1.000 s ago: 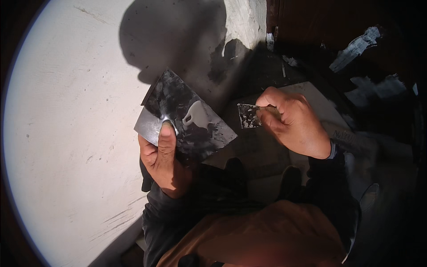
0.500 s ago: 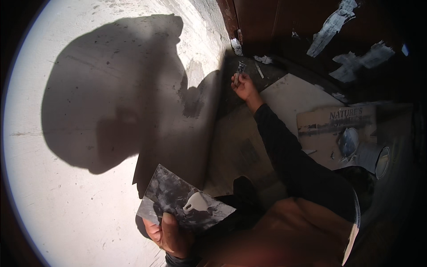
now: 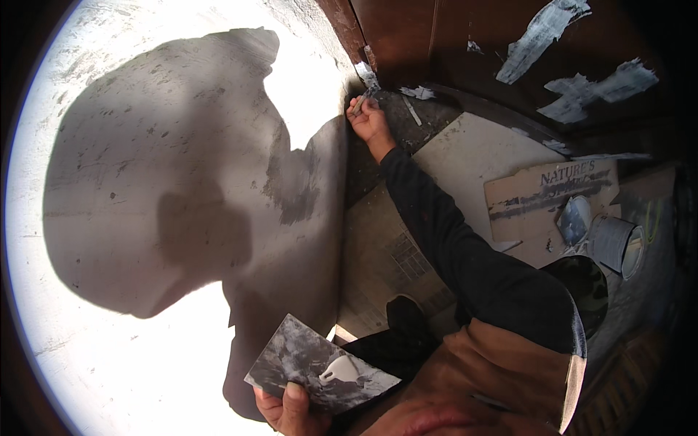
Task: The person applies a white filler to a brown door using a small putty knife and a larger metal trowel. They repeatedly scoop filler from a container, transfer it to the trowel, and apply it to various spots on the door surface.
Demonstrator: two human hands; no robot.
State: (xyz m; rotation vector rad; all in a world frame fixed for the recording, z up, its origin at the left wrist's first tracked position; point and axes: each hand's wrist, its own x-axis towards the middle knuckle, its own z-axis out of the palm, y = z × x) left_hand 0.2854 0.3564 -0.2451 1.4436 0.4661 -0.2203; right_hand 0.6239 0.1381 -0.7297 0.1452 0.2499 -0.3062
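Observation:
My left hand (image 3: 292,413) grips a flat square plate (image 3: 283,347) by its near corner, thumb on top. Grey and white smears cover the plate, and a thick white blob of putty (image 3: 342,369) lies on it. Stretched out far ahead, my right hand (image 3: 371,122) is closed round a small putty knife (image 3: 371,91). Its blade end is at the low corner where the pale wall (image 3: 305,171) meets the brown panel (image 3: 407,43). Whether the blade touches the surface I cannot tell; the fingers hide much of the tool.
White patches (image 3: 545,38) mark the brown panel. Cardboard (image 3: 549,174) and a pale sheet (image 3: 465,152) cover the floor. An opened can (image 3: 614,243) stands at right, its lid (image 3: 574,218) beside it. A thin pale strip (image 3: 411,110) lies near the panel's foot. My shadow falls across the wall.
My right hand with the putty knife has moved left and slightly up in the view, into the corner. The left hand and plate sit lower and a little further right.

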